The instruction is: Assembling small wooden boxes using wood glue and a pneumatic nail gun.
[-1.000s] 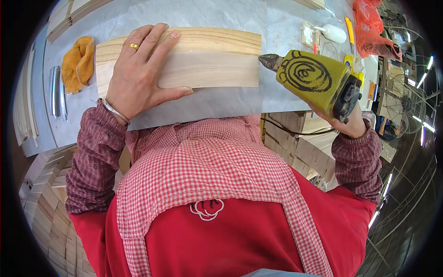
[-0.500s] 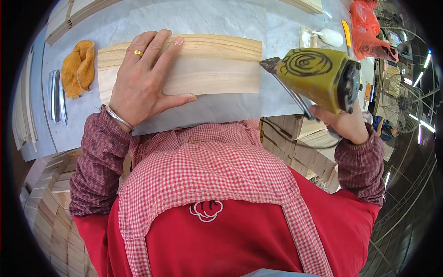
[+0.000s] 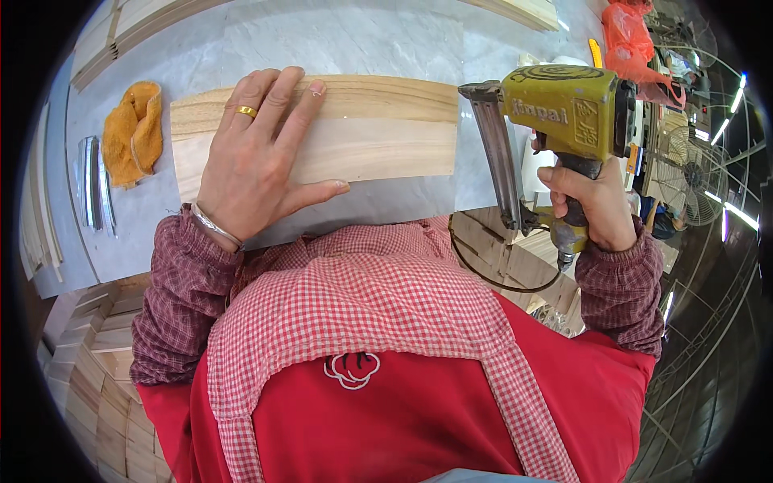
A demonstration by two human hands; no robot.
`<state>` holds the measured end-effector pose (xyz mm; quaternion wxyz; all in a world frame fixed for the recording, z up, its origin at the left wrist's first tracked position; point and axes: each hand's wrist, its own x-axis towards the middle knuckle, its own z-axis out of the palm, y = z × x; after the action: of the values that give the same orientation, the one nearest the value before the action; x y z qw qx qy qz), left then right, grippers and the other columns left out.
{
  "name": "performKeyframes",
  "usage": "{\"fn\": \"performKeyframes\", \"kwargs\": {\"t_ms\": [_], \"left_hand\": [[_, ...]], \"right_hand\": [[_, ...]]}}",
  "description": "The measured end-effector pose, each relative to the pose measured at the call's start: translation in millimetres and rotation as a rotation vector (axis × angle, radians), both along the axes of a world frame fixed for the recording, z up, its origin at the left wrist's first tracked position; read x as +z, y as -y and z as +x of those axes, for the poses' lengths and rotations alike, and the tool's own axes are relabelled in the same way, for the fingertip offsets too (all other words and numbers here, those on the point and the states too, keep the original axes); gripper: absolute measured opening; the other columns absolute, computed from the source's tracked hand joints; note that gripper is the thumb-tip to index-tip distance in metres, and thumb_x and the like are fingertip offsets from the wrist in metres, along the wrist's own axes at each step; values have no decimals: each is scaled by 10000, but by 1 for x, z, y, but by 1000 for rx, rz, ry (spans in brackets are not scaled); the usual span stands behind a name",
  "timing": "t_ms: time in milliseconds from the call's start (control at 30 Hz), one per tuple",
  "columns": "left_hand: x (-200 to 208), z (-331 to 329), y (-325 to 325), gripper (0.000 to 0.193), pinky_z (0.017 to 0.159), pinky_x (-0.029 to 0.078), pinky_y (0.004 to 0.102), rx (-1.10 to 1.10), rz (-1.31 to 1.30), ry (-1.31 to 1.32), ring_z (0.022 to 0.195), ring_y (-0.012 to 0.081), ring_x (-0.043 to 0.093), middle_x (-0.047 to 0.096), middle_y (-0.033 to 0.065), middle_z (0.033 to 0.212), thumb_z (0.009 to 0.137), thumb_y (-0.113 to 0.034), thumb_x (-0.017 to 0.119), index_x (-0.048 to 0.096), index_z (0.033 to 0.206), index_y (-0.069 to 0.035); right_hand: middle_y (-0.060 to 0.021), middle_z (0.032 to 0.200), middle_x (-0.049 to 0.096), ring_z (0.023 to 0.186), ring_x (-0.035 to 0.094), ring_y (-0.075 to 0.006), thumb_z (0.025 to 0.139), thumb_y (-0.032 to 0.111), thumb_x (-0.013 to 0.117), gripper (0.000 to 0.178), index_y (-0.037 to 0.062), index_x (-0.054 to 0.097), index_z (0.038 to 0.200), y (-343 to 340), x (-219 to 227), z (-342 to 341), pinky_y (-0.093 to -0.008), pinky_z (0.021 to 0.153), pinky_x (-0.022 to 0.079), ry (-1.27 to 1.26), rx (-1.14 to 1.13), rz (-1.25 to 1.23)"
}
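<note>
My left hand (image 3: 262, 149) lies with its fingers stretched over a light wooden board (image 3: 386, 141), pressing it against the table. Along the board's far side runs a darker, grained wooden strip (image 3: 394, 95). My right hand (image 3: 600, 197) is wrapped round the black grip of a yellow nail gun (image 3: 555, 105). The gun's nose is at the board's right end, close to the grained strip; whether it touches cannot be made out. Its long magazine (image 3: 495, 153) slants down toward me, and an air hose (image 3: 515, 286) runs from the base of the grip.
An orange cloth (image 3: 133, 137) and strips of metal staples or nails (image 3: 93, 185) lie left of the board. Stacked wood pieces (image 3: 153, 20) stand at the far left. A red plastic bag (image 3: 632, 44) is at the far right, near a fan (image 3: 692, 169). More wood (image 3: 88, 354) sits below the table.
The nail gun has turned in my right hand, so its side and magazine now show and its nose sits more level. The board appears slightly lower in view, with my left hand still on it.
</note>
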<state>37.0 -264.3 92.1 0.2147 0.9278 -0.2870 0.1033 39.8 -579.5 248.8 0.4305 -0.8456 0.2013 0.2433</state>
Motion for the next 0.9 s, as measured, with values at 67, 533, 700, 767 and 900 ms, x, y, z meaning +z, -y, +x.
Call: {"fn": "performKeyframes", "kwargs": {"t_ms": [67, 533, 700, 767, 900], "left_hand": [[1, 0, 0, 896, 1034, 376, 431, -2, -4, -6, 1214, 318, 429, 442, 140, 1355, 637, -578, 720, 468, 1347, -95], [-1, 0, 2, 885, 1036, 372, 435, 4, -4, -27, 1225, 327, 417, 432, 154, 1360, 657, -583, 706, 465, 1345, -81], [-1, 0, -1, 877, 1055, 348, 444, 1, 0, -29, 1238, 336, 405, 427, 166, 1362, 663, -576, 702, 467, 1335, -63], [0, 0, -2, 873, 1061, 340, 448, 6, 2, -31, 1241, 339, 401, 425, 169, 1363, 666, -573, 701, 468, 1331, -58], [5, 1, -1, 839, 1085, 302, 461, -24, -41, -59, 1254, 355, 387, 420, 183, 1365, 686, -562, 686, 480, 1298, -26]], "right_hand": [[-35, 596, 554, 401, 437, -93, 739, 26, 678, 237, -37, 614, 959, -1, -1, 1, -209, 393, 359, 6, -7, -3], [-40, 593, 552, 400, 439, -97, 747, 0, 659, 254, -38, 594, 989, -16, 1, 4, -203, 395, 368, -69, -138, 42], [-47, 622, 559, 402, 438, -97, 753, -7, 652, 258, -36, 587, 1000, -25, 4, 5, -206, 395, 367, -72, -130, 24], [-49, 629, 560, 403, 438, -97, 755, -8, 651, 258, -35, 586, 1003, -32, 5, 5, -207, 395, 366, -67, -113, 14], [-53, 635, 557, 409, 444, -97, 757, 0, 657, 241, -30, 585, 984, -61, 12, 3, -206, 395, 363, -11, -24, 1]]}}
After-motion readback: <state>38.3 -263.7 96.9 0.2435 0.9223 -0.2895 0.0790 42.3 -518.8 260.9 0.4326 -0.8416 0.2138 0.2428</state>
